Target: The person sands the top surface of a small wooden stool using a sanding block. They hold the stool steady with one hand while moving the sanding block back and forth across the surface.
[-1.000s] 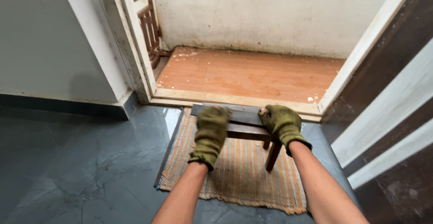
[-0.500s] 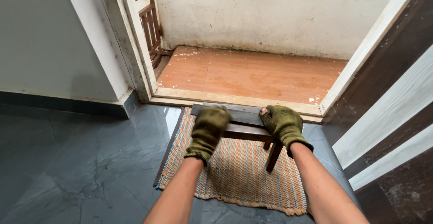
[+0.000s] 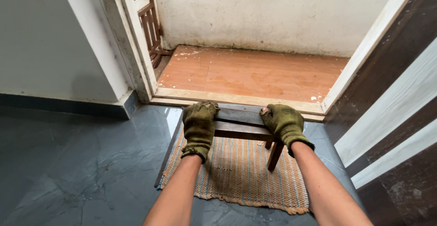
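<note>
Both my hands wear olive-green gloves and grip a small dark wooden stool (image 3: 241, 123). My left hand (image 3: 199, 126) clasps its left end, fingers wrapped over the top. My right hand (image 3: 284, 123) holds the right end. The stool is held just above a striped woven doormat (image 3: 246, 176), in front of the doorway threshold (image 3: 236, 99). One stool leg (image 3: 275, 155) hangs down on the right; the left leg runs along the mat's left edge.
Beyond the threshold lies an orange tiled balcony floor (image 3: 255, 73) with a stained white wall behind. A brown wooden grille (image 3: 148, 23) stands at the left of the opening. A dark open door (image 3: 396, 107) is on the right. Grey glossy tiles (image 3: 68, 162) cover the near floor.
The view has shifted slightly closer to the doorway. Both hands stay on the stool, which has barely moved.
</note>
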